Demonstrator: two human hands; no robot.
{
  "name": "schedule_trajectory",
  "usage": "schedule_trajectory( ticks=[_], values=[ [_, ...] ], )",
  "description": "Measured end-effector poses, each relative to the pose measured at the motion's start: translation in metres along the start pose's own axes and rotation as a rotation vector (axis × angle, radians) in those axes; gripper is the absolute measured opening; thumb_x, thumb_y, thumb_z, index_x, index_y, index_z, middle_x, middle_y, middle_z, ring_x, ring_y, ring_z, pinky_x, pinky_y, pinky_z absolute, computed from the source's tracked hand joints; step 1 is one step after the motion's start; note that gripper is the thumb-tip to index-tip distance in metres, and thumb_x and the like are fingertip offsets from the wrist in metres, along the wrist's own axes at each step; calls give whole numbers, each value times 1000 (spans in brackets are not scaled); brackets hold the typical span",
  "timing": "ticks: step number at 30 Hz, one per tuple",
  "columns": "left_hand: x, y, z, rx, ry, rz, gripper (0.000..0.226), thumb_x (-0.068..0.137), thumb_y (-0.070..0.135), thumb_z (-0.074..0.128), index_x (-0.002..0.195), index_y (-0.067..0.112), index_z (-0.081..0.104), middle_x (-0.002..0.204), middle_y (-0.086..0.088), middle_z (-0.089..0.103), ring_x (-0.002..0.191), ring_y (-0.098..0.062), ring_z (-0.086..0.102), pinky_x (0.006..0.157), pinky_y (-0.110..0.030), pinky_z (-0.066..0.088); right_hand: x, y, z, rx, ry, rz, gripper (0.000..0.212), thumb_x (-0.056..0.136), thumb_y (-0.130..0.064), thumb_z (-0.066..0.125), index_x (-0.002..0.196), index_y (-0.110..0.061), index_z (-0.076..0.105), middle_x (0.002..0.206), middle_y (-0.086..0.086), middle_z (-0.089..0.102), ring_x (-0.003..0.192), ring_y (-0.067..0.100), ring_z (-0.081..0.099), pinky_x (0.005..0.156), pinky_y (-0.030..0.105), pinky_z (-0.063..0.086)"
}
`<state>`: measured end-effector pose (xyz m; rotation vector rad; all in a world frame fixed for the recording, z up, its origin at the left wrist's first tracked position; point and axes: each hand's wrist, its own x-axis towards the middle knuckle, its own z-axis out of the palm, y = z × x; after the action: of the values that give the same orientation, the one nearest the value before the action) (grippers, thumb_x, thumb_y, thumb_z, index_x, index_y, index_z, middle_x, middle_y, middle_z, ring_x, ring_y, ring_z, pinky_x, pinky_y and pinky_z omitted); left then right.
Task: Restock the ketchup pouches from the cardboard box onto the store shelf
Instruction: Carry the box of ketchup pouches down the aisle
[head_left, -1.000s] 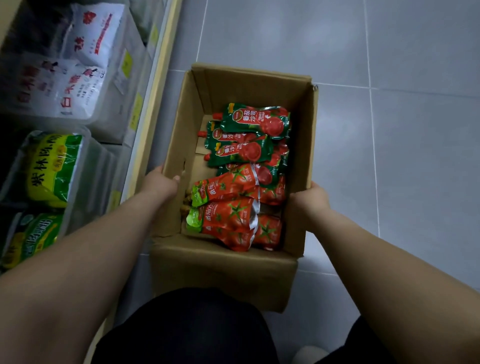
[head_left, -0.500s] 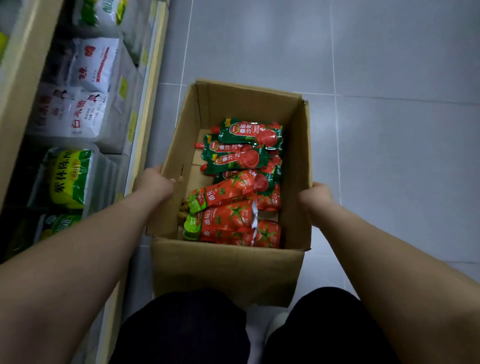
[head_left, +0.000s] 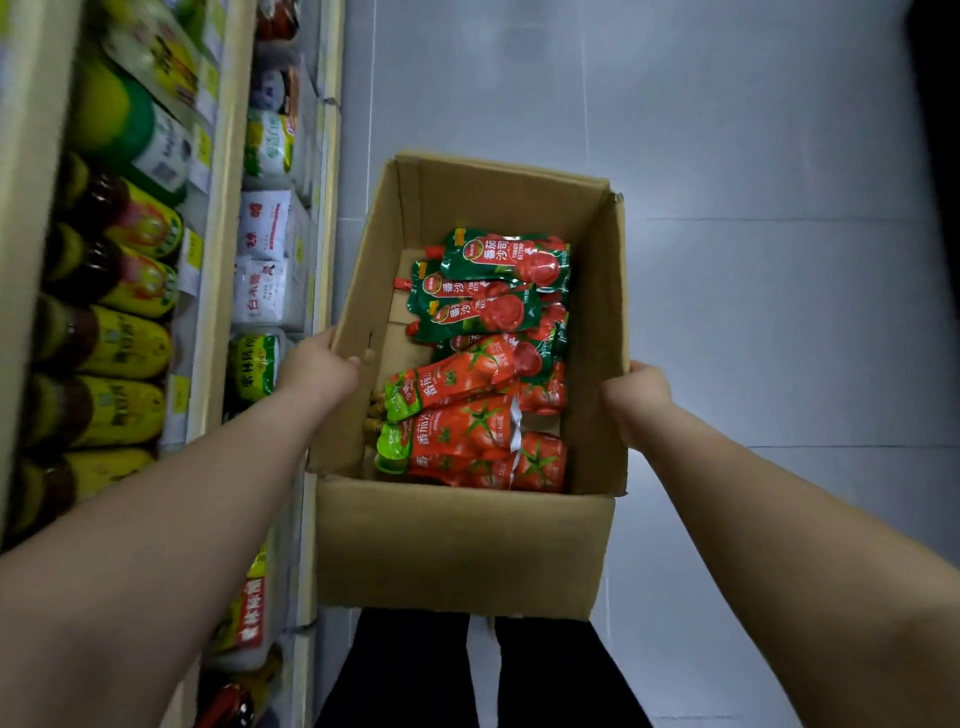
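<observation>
An open brown cardboard box (head_left: 462, 545) is held in front of me above the floor. Inside lie several ketchup pouches: green-and-red ones (head_left: 498, 283) at the far end and red ones with green tops (head_left: 467, 441) at the near end. My left hand (head_left: 319, 366) grips the box's left wall, thumb over the rim. My right hand (head_left: 636, 392) grips the right wall from outside. The store shelf (head_left: 218, 249) runs along my left, its tiers packed with goods.
Yellow-labelled dark bottles (head_left: 114, 343) fill an upper tier. White bags (head_left: 262, 260) and green-yellow packets (head_left: 252, 364) sit on the lower tier. Grey tiled floor (head_left: 753, 312) spreads to the right. My dark trouser legs (head_left: 405, 670) show below the box.
The box has risen off the floor with both hands on its sides. My view has lifted, so higher shelf tiers with bottles now show on the left.
</observation>
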<state>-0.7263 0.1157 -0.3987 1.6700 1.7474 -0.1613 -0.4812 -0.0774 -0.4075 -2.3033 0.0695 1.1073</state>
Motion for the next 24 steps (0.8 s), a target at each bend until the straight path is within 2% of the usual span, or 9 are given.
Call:
schedule_trajectory(
  ticks=[5,9,11,15,17,19,24],
  values=[
    [-67,31,-52,-71,53,-18,37,84,23,62,121,19,59,111,-13,66,96,-34,61,82,-37,52,-72,-36,-64,13,9,-28,29,78,2,46,92,-18,62,72,5,58,76,33,59,70,38,53],
    [-91,50,-80,-112,64,5,39,84,22,62,122,16,58,110,-14,66,92,-32,61,76,-30,47,-96,-59,-93,-18,7,-58,33,78,1,48,106,-9,63,91,15,63,85,38,62,77,46,57],
    [-91,59,-90,-150,74,-1,41,85,20,62,125,15,56,112,-14,66,92,-32,61,77,-32,49,-98,-75,-98,-7,14,-77,33,79,3,48,108,-7,62,91,14,62,84,37,61,78,46,56],
    [-72,78,-108,-225,75,-5,36,85,15,61,121,15,59,109,-15,66,94,-34,62,82,-39,53,-90,-111,-95,82,3,-8,29,89,4,39,108,-6,58,81,16,60,71,33,58,93,51,49],
    [-54,88,-119,-231,64,-17,40,85,16,61,125,16,57,114,-15,64,99,-34,61,86,-42,53,-82,-134,-88,48,14,-36,25,87,4,43,103,-8,58,77,15,58,74,34,60,90,51,51],
    [-24,101,-135,-234,54,-10,41,85,15,60,127,16,56,114,-15,64,98,-34,61,86,-44,54,-70,-160,-78,9,58,-55,22,83,3,48,99,-8,60,82,15,60,83,38,63,83,51,54],
    [40,145,-177,-150,46,47,41,87,20,59,127,19,55,113,-12,64,95,-33,60,79,-37,53,-42,-228,-55,27,52,-57,21,80,5,47,92,-8,59,90,22,65,86,40,64,82,55,54]
  ],
)
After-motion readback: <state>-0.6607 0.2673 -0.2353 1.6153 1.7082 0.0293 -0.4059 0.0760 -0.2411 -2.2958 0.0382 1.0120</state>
